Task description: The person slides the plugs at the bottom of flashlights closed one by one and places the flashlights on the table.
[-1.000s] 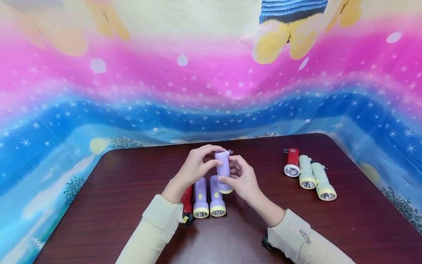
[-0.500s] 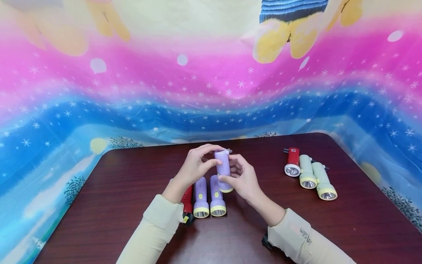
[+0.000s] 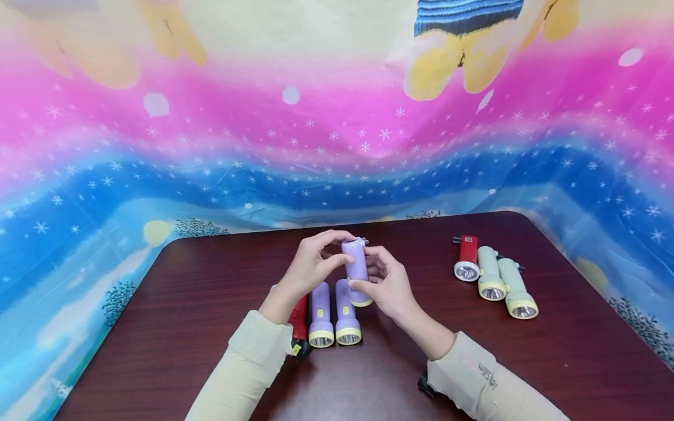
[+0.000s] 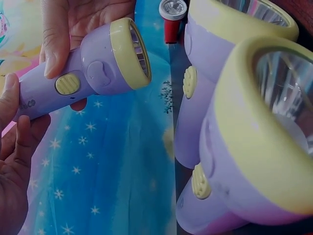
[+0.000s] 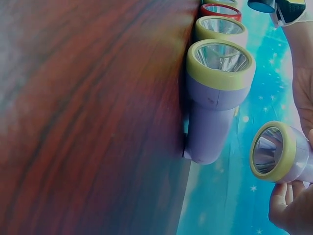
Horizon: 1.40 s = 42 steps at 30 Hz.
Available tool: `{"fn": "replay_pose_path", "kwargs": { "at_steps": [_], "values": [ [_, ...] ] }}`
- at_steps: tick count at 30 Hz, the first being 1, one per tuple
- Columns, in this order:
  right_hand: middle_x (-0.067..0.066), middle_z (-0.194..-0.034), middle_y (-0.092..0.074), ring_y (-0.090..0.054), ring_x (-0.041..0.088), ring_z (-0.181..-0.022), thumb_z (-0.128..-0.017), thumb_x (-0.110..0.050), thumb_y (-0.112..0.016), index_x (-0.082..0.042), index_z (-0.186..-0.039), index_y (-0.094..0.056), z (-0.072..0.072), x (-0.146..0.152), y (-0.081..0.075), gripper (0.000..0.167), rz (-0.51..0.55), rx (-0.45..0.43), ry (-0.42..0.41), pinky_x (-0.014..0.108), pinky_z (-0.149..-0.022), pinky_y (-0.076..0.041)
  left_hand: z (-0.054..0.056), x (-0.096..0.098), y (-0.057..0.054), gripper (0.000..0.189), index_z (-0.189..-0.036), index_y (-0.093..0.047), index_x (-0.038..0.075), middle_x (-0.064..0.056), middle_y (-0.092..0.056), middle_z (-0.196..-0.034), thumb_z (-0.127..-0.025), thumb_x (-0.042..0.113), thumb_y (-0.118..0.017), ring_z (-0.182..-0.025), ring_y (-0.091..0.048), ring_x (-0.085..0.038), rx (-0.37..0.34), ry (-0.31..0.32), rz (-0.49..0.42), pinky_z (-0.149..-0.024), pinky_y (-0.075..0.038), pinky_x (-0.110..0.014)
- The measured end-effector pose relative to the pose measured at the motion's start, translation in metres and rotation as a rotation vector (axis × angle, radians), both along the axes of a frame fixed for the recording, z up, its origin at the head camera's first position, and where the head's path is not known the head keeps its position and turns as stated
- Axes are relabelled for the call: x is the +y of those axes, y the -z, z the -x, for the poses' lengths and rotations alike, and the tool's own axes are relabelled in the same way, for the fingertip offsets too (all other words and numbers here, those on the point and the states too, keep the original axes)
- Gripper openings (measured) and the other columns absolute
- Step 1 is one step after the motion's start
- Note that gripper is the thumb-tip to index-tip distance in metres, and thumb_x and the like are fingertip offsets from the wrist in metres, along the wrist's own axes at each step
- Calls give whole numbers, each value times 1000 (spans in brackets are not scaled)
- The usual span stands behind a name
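Both hands hold a purple flashlight (image 3: 357,268) above the table, its yellow-rimmed lens end tipped down toward the person. My left hand (image 3: 317,261) pinches the tail end, close to two metal plug prongs (image 3: 364,240). Around the body, nearer the lens, my right hand (image 3: 388,285) grips it; in the left wrist view that thumb (image 4: 55,58) lies beside the yellow switch (image 4: 68,84). Two more purple flashlights, one on the left (image 3: 320,318) and one on the right (image 3: 346,318), lie side by side just below the hands. A red flashlight (image 3: 298,321) beside them is partly hidden by the left wrist.
On the right of the dark wooden table (image 3: 200,327) lie a red flashlight with a white rim (image 3: 467,257) and two pale green ones, left (image 3: 489,275) and right (image 3: 516,289). A black object (image 3: 426,386) shows by the right cuff. A patterned cloth (image 3: 337,128) hangs behind.
Tail and prongs of the held flashlight have shifted very slightly to the left. Both hands keep their grips, and the flashlights on the table have not moved.
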State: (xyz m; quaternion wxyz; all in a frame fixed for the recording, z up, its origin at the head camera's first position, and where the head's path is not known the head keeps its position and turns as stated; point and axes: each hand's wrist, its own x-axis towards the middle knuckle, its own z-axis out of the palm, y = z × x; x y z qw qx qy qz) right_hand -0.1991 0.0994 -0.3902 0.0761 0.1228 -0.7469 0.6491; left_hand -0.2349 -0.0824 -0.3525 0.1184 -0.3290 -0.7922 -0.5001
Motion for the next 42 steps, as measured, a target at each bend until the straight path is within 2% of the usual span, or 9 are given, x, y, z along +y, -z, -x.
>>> {"fn": "replay_pose_path", "kwargs": {
  "at_steps": [6,15,31,37,42],
  "values": [
    [22,-111,-68,-67,25,-94,-74,5,-82,-3,-125,-59,1,-1,-1,57,-6,4,2,22,-82,-56,0,-1,-1,32,-117,-70,9,-8,-73,-111,-85,9,-77,-95,-68,-19,1,-16,-13,-70,-60,-28],
    [22,-110,-68,-67,27,-96,-74,5,-82,-3,-125,-59,1,-1,-2,57,-17,5,-3,23,-83,-56,0,-1,-1,33,-117,-70,10,-8,-73,-112,-85,10,-78,-96,-69,-20,-23,-31,-14,-72,-60,-27],
    [21,-108,-69,-67,24,-95,-75,3,-82,-3,-126,-61,1,0,-1,55,-26,36,3,24,-83,-56,1,-2,2,32,-113,-70,9,-9,-73,-108,-83,8,-80,-95,-69,-20,-4,-50,-42,-71,-59,-27],
    [21,-111,-67,-67,27,-99,-78,3,-81,-2,-128,-57,0,2,-1,55,-63,58,-22,32,-88,-57,0,-1,3,32,-112,-69,10,-8,-73,-108,-82,9,-80,-96,-68,-19,3,-53,-44,-72,-60,-27],
    [18,-118,-63,-64,28,-105,-80,1,-80,-4,-134,-47,-3,2,-3,63,-165,85,-58,42,-93,-55,0,0,4,32,-113,-68,10,-7,-73,-109,-83,10,-80,-98,-69,-18,2,-56,-46,-73,-60,-27]
  ]
}}
